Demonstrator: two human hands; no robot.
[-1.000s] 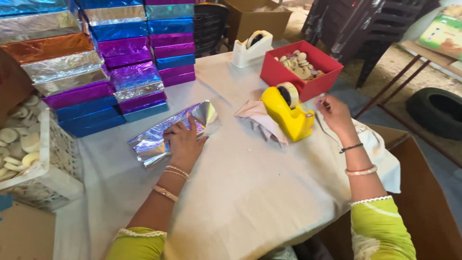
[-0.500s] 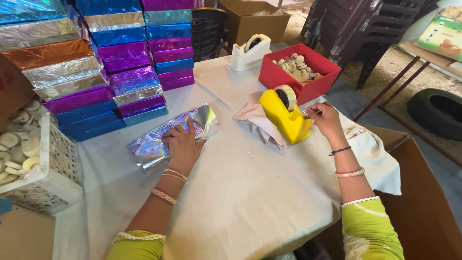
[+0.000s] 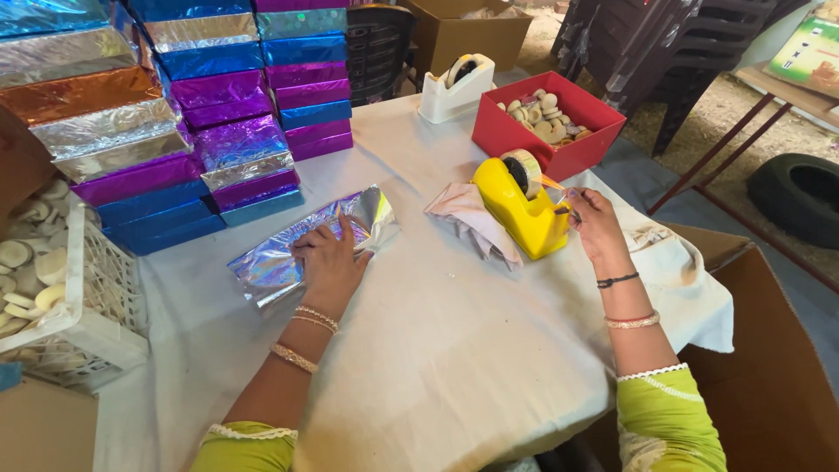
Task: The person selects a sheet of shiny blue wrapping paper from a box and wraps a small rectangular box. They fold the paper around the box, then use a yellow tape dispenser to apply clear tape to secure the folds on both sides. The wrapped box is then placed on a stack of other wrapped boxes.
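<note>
My left hand (image 3: 330,259) presses flat on a box wrapped in shiny silver foil (image 3: 278,255), which lies on the white tablecloth (image 3: 437,350). One foil flap stands up at the box's right end. My right hand (image 3: 591,220) is at the front of a yellow tape dispenser (image 3: 524,208), fingers pinched on the tape end by its cutter. A crumpled pale cloth (image 3: 468,214) lies against the dispenser's left side.
Stacks of foil-wrapped boxes (image 3: 201,114) in blue, purple, silver and orange fill the back left. A white crate (image 3: 79,297) of round pale pieces stands at left. A red box (image 3: 546,118) of small pieces, a white tape dispenser (image 3: 456,87), and a brown carton (image 3: 769,367) at right.
My right hand has moved up from beside the yellow dispenser to its cutter end and pinched the tape. My left hand has stayed on the foil box.
</note>
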